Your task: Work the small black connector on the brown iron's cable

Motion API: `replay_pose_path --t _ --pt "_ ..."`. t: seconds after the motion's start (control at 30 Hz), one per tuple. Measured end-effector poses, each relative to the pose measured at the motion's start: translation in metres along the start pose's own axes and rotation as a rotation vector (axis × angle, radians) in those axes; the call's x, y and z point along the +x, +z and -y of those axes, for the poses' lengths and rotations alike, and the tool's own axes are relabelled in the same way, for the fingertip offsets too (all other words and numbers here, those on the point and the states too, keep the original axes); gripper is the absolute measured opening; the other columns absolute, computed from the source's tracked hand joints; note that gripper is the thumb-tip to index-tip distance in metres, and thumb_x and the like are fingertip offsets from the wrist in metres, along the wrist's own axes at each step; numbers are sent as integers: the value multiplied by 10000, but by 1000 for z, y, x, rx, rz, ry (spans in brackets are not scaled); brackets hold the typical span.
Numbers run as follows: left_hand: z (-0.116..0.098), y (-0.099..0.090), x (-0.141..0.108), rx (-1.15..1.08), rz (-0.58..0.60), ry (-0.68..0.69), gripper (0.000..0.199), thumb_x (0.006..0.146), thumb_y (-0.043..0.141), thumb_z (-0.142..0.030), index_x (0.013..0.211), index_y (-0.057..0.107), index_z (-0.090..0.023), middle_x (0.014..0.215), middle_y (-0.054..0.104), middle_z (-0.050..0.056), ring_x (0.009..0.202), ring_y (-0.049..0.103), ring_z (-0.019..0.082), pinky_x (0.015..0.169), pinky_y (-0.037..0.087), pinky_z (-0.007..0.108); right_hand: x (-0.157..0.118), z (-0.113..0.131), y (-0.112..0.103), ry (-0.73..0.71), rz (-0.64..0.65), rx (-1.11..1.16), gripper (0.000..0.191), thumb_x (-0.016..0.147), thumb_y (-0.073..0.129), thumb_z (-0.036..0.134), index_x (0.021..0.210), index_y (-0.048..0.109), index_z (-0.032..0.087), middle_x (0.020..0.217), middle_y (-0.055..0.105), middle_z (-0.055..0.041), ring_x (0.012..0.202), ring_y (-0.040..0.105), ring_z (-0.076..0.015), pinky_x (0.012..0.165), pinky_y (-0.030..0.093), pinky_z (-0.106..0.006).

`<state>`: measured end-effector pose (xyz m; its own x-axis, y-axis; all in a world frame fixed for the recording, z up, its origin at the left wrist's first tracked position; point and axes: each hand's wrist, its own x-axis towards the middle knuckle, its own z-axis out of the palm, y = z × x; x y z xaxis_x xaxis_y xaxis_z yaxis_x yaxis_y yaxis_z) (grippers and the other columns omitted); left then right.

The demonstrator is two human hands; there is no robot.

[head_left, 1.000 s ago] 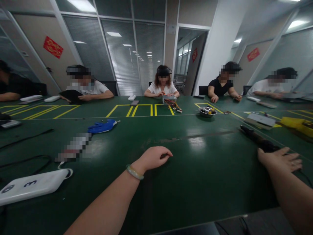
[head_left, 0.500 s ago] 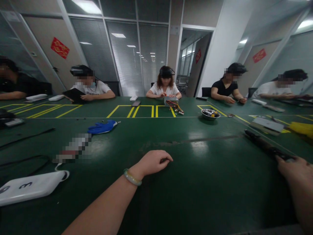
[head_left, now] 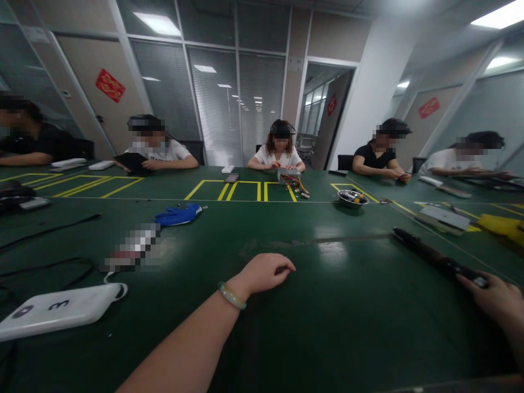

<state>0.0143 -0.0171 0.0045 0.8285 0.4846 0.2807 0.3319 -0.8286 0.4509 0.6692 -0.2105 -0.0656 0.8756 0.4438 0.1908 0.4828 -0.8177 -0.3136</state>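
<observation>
My left hand [head_left: 268,271] rests on the green table, with a pale bangle on the wrist. Its fingers are curled in, thumb and forefinger meeting round a small gap, and nothing shows in them. At the right edge, my right hand [head_left: 497,297] grips the near end of a long, slim black object [head_left: 434,255]. That object slants away to the left, low over or on the tabletop; its exact kind cannot be made out. A blue glove [head_left: 179,215] lies beyond my left hand, on the left.
On the left are a white power bank [head_left: 61,311] marked 3, a blurred device [head_left: 135,248] and black cables [head_left: 49,232]. A metal bowl [head_left: 352,199] with small parts and a white box [head_left: 444,219] stand farther off. Several people sit opposite; one handles a wired grey box [head_left: 289,176].
My right hand and the black object have shifted left and a little nearer. My left hand keeps its curled pose on the table. The whole view has tilted slightly upward.
</observation>
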Motion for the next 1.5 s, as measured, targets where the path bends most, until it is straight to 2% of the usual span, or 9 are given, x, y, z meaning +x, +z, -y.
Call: replay_pose_path --t 0.23,0.53,0.7,0.83,1.0,1.1,1.2,1.33,1.5 --pt "-6 -1 3 -4 -53 24 253 919 506 -250 1121 659 -251 1097 689 1 1001 626 167 905 485 307 -33 41 -3 -170 132 81 664 738 481 731 1273 533 341 1291 459 -192 1164 472 -430 752 402 -562" --pt "-10 -6 2 19 -240 73 309 907 503 -172 1184 610 -259 1135 663 10 1074 587 171 966 468 355 -157 227 2 -604 214 199 455 881 512 487 1283 554 279 1257 506 -96 1144 484 -323 886 385 -479" --pt "-9 -9 2 94 -391 4 342 912 488 -168 1233 572 -253 1192 629 28 1122 562 180 1016 440 383 -257 333 7 -949 404 368 390 862 630 332 1243 569 272 1183 530 -63 1094 508 -260 923 341 -422" --pt "2 -8 0 213 -440 -133 326 931 482 -232 1246 567 -244 1223 619 35 1143 554 204 1032 416 408 -342 388 17 -1156 460 471 430 815 724 300 1213 570 256 1165 531 -52 1097 503 -242 926 333 -410" --pt "14 -7 -5 260 -395 -264 349 981 394 -331 1272 555 -224 1240 624 51 1117 582 202 985 442 371 -382 399 5 -1188 456 482 536 813 735 334 1285 518 199 1249 516 -106 1156 480 -274 972 349 -421" --pt "12 -7 -5 258 -364 -283 351 992 365 -371 1235 581 -237 1196 647 40 1068 604 189 940 455 341 -359 382 -21 -1127 366 448 476 859 695 382 1270 538 201 1240 534 -100 1143 505 -246 966 380 -360" --pt "7 -9 -4 279 -319 -295 357 993 350 -408 1113 641 -241 1075 682 33 968 626 188 858 466 338 -324 360 -45 -861 252 183 365 930 573 467 1128 622 164 1117 597 -129 1004 582 -267 859 436 -370" --pt "-1 -10 -3 364 -251 -261 367 972 387 -447 968 678 -225 937 688 44 887 620 209 798 442 359 -295 339 -54 -703 446 -213 583 907 483 646 900 695 102 926 650 -182 892 623 -330 744 456 -396" --pt "-5 -6 -4 378 -139 -150 318 913 496 -494 984 662 -232 962 667 43 903 604 208 816 446 349 -293 338 -45 -880 593 -206 290 879 621 451 823 708 180 819 675 -79 811 635 -242 633 406 -294"
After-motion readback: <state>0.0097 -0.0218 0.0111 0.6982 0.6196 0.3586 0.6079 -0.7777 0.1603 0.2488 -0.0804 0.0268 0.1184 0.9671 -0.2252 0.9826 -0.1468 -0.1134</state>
